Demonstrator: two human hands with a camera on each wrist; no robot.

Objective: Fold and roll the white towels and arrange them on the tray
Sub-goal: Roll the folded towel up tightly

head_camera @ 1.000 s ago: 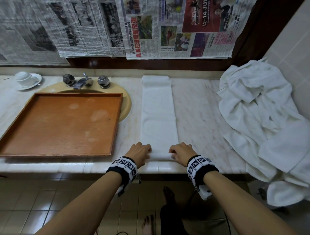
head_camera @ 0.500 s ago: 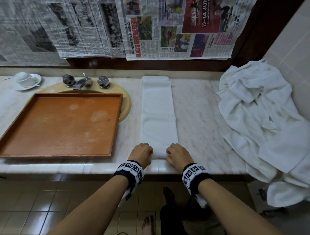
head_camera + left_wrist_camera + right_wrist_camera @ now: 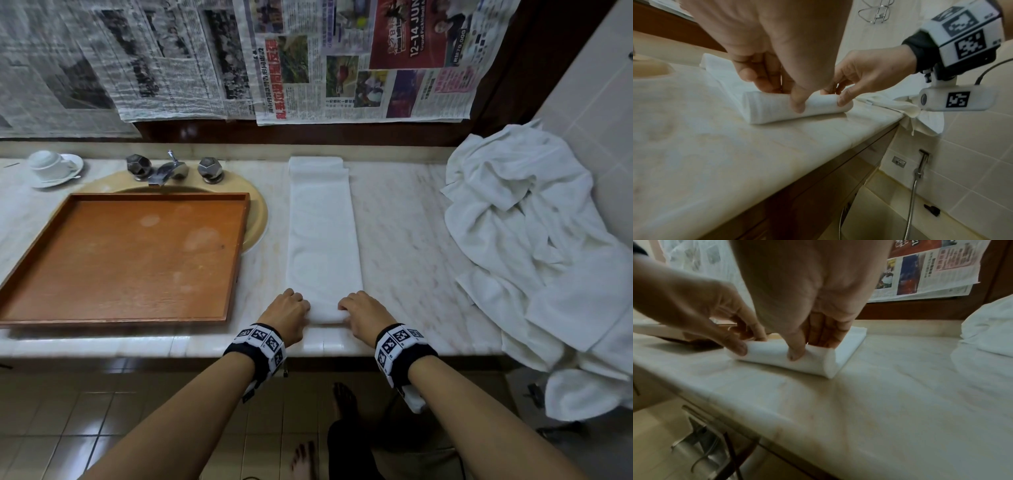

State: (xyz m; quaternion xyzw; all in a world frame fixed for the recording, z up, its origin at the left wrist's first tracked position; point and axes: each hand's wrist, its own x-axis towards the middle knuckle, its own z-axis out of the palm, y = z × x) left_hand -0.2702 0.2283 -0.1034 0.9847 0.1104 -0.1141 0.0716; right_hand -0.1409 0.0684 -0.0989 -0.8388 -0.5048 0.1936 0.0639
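Observation:
A long folded white towel (image 3: 323, 240) lies lengthwise on the marble counter (image 3: 407, 240), and its near end is curled into a small roll (image 3: 774, 108) (image 3: 777, 359). My left hand (image 3: 291, 313) pinches the roll's left end, thumb in front and fingers behind (image 3: 756, 78). My right hand (image 3: 359, 315) pinches the right end the same way, its thumb (image 3: 795, 354) pressed on the roll. The wooden tray (image 3: 123, 260) sits to the left over the sink with nothing on it. A heap of loose white towels (image 3: 534, 240) lies at the right.
A faucet with two knobs (image 3: 169, 169) stands behind the tray. A white cup on a saucer (image 3: 51, 166) is at the far left. Newspapers (image 3: 308, 58) hang on the back wall. The counter's front edge runs just under my wrists.
My hands have drawn slightly closer together on the towel's near end, which is now turned over into a short roll. The tray and the towel heap have not moved.

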